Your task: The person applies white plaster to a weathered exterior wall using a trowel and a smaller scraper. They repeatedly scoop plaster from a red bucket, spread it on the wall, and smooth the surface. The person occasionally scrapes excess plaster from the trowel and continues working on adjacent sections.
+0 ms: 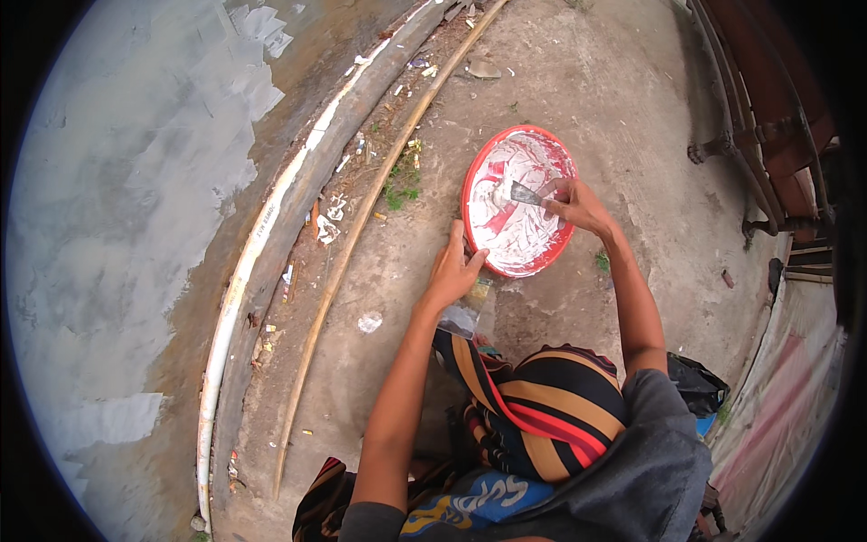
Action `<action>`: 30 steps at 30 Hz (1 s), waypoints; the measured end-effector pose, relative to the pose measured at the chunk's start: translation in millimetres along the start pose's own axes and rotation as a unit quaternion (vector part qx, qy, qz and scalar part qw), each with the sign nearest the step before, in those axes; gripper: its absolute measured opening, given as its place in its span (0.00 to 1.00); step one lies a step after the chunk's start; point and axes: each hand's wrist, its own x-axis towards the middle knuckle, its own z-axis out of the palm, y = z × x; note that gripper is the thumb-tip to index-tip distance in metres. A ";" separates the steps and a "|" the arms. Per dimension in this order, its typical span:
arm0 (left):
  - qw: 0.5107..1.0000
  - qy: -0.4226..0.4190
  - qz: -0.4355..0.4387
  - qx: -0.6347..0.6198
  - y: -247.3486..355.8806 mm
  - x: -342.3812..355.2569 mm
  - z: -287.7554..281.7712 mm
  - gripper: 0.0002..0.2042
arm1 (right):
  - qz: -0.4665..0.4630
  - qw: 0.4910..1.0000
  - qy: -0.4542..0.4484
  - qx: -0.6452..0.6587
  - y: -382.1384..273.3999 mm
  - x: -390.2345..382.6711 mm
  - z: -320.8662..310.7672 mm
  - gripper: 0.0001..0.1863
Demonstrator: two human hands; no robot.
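In front of me is a red basin [467, 191], tilted toward me, its inside smeared with thick white paste [528, 242]. My left hand [454, 268] grips the near left rim, thumb over the edge and fingers along the outside. A putty knife [526, 193] is held in my right hand [582, 208] over the middle of the basin. Its blade points left, and a lump of white paste [501, 191] lies at the tip. My right fingers close around the handle, which they mostly hide.
A white pipe [262, 231] and a long wooden pole [348, 246] run along the left, with litter between them. Beyond stands a patchily coated grey wall [126, 199]. A black plastic bag [697, 387] sits right of me; dark red structures [768, 117] stand upper right.
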 end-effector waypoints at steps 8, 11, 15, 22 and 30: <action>0.995 0.049 0.045 -0.068 -21.0 8.1 -2.7 0.25 | -0.086 0.942 0.107 -0.307 40.9 3.9 13.7 0.10; 0.996 0.036 0.039 -0.070 -13.9 8.6 -7.6 0.26 | -0.082 0.949 0.062 -0.297 32.6 2.0 8.0 0.09; 0.996 0.028 0.043 -0.067 -12.8 12.7 -8.8 0.33 | -0.104 0.969 0.014 -0.222 42.5 3.4 16.6 0.10; 0.995 0.015 0.039 -0.086 -9.4 8.0 -7.9 0.29 | -0.103 0.985 -0.018 -0.137 39.9 11.5 53.9 0.12; 0.998 0.000 0.011 -0.066 -11.6 10.7 -9.3 0.28 | -0.150 0.987 -0.033 0.052 40.6 28.1 67.8 0.11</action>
